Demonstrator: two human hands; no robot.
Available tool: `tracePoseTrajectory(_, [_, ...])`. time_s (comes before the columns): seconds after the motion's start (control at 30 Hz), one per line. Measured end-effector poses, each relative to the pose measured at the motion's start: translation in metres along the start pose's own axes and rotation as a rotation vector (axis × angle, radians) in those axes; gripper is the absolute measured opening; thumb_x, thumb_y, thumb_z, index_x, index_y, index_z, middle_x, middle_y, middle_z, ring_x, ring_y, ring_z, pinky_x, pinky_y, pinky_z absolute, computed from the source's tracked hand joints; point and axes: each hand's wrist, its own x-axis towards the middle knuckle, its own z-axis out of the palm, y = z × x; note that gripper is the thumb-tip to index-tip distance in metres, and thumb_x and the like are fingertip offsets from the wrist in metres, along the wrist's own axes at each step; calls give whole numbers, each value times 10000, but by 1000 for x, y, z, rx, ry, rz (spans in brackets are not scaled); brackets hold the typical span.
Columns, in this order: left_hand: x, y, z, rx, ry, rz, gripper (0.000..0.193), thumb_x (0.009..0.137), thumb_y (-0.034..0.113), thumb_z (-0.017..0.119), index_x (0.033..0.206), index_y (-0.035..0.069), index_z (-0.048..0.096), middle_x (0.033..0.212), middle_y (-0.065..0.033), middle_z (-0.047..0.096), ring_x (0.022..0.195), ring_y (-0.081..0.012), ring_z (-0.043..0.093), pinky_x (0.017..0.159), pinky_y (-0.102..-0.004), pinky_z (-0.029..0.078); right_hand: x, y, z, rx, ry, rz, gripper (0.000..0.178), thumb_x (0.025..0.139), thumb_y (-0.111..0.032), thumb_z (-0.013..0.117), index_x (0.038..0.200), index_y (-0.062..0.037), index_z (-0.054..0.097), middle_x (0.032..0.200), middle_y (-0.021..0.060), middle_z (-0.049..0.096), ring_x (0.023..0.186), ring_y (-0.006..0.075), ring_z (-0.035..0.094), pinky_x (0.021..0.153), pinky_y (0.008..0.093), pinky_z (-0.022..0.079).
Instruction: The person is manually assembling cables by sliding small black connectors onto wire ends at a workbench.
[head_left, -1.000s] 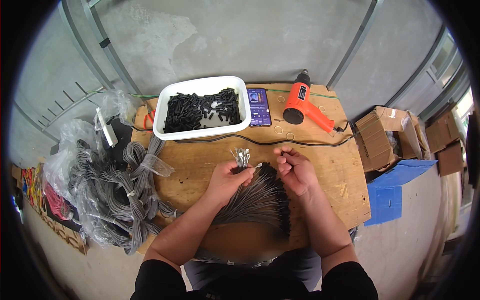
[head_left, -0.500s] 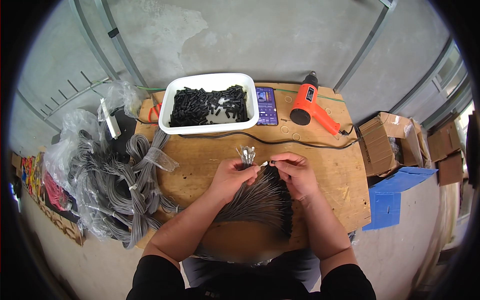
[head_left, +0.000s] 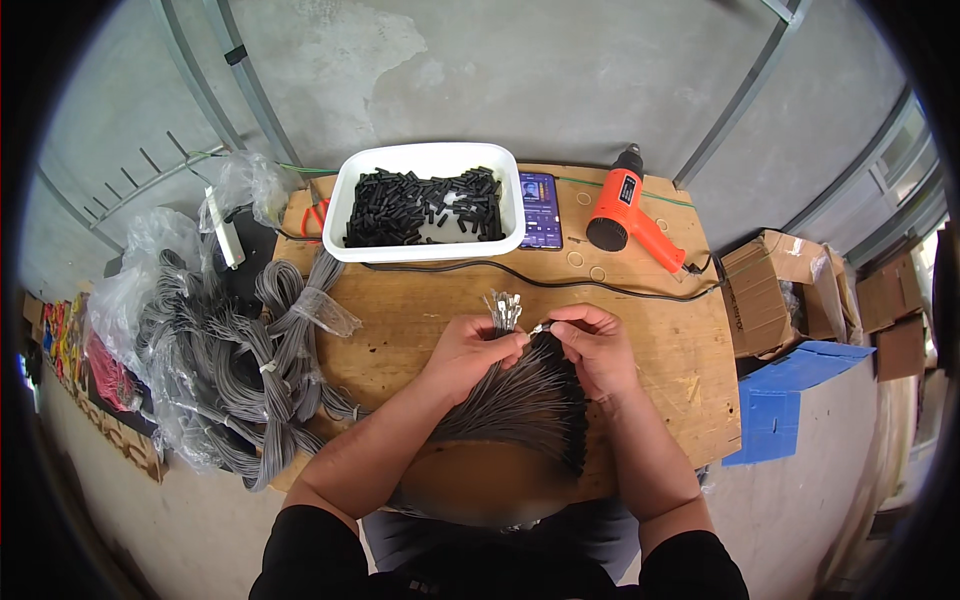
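My left hand (head_left: 468,352) is closed around a bundle of thin grey wires (head_left: 505,395), whose bare metal terminals (head_left: 507,308) stick up above the fist. Between its thumb and forefinger one single terminal points to the right. My right hand (head_left: 598,350) pinches a short black sleeve (head_left: 546,326) at that terminal's tip. The two meet, but how far the sleeve covers the metal is too small to tell. Below the hands the wires fan out rightward, and black sleeves (head_left: 575,420) line their ends in a dark row.
A white tub (head_left: 430,254) of loose black sleeves stands at the table's back. To its right are a phone (head_left: 540,210), an orange heat gun (head_left: 630,215) and rubber bands. A black cord (head_left: 530,281) crosses the table. Coiled grey wire bundles (head_left: 270,370) crowd the left; cardboard boxes (head_left: 760,300) stand right.
My right hand has brought the black sleeve leftward against the single terminal, closing the small gap between them. My left hand still grips the bundle. The whole view has shifted slightly.
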Motion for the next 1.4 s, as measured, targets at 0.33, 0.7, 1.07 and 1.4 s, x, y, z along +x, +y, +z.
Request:
tracePoseTrajectory(0.33, [0,0,-1,53,-45,-9,93,898,47,675,902,-46,669,748,-29,610,661,-97,541,631,-252,442,-1,1,-1,-33,6,-29,164,887,-6,697,1048,23,702,824,33,685,584,33,452,524,177,361])
tracePoseTrajectory(0.7, [-1,1,-1,42,-46,-16,94,900,45,676,914,-47,667,754,-30,613,669,-94,544,629,-245,443,-2,0,2,-60,6,-23,139,880,-18,715,1016,9,706,798,15,673,582,26,449,522,174,351])
tracePoseTrajectory(1.07, [1,-6,-6,55,-10,-29,137,902,58,702,983,-45,661,848,-80,665,728,-129,610,686,-253,500,-2,-10,-1,-18,27,12,127,885,-20,708,1009,-7,688,787,-4,657,586,17,445,514,174,327])
tracePoseTrajectory(1.4, [1,-4,-6,129,-28,-17,94,879,10,691,945,-45,654,800,-62,643,704,-118,591,667,-247,480,1,-8,-6,84,-32,71,120,927,-87,675,996,10,664,817,40,662,542,30,422,486,182,305])
